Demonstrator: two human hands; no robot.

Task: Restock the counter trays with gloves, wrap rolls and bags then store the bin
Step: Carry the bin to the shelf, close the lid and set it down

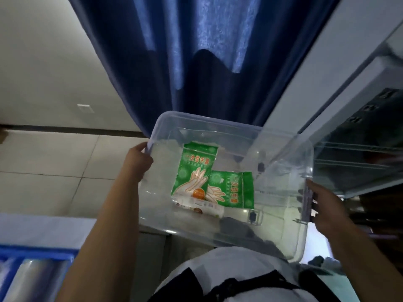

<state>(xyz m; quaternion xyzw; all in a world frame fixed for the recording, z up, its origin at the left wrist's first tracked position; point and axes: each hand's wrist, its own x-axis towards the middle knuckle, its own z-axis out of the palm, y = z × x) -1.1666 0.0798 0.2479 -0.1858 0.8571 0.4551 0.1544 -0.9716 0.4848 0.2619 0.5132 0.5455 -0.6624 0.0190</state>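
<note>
I hold a clear plastic bin [281,216] in front of my body, off the floor. My left hand [137,163] grips its left rim. My right hand [325,209] grips the handle on its right end. Inside the bin lie two green packets of disposable gloves, one upright [194,168] and one turned sideways [237,188], with a white wrap roll [200,207] below them. At the bottom left, several wrap rolls [32,277] sit in a blue counter tray [39,256].
A dark blue curtain [196,62] hangs ahead over a pale tiled floor [54,160]. A glass-fronted cabinet with a white frame [359,138] stands close on the right, next to the bin's far corner.
</note>
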